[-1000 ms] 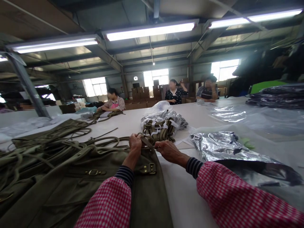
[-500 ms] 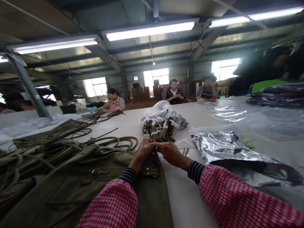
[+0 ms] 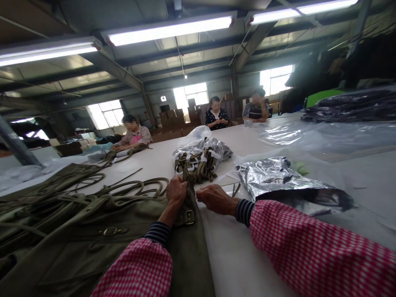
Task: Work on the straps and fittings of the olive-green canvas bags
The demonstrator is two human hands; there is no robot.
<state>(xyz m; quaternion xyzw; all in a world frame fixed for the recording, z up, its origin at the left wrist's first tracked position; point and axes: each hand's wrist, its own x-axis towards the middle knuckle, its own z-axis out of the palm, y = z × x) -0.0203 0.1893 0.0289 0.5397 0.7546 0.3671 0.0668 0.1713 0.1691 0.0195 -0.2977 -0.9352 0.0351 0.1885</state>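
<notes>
An olive green canvas bag [image 3: 93, 243] with brass buckles [image 3: 188, 216] lies on the white table in front of me. My left hand [image 3: 176, 190] is closed on the bag's top edge by its olive strap. My right hand [image 3: 215, 199] pinches the same edge just to the right, fingers curled. Both arms wear red-checked sleeves over striped cuffs. Several long olive straps [image 3: 133, 187] loop out to the left of my hands.
Behind my hands sits a plastic bag of bundled olive straps [image 3: 198, 159]. A shiny silver plastic bag [image 3: 278, 177] lies to the right. More olive bags are piled at the left [image 3: 37, 189]. Three people sit at the table's far side. The white table [image 3: 235, 264] extends right.
My hands moved together at the bag's top edge, then parted slightly. The camera view has tilted and shifted right.
</notes>
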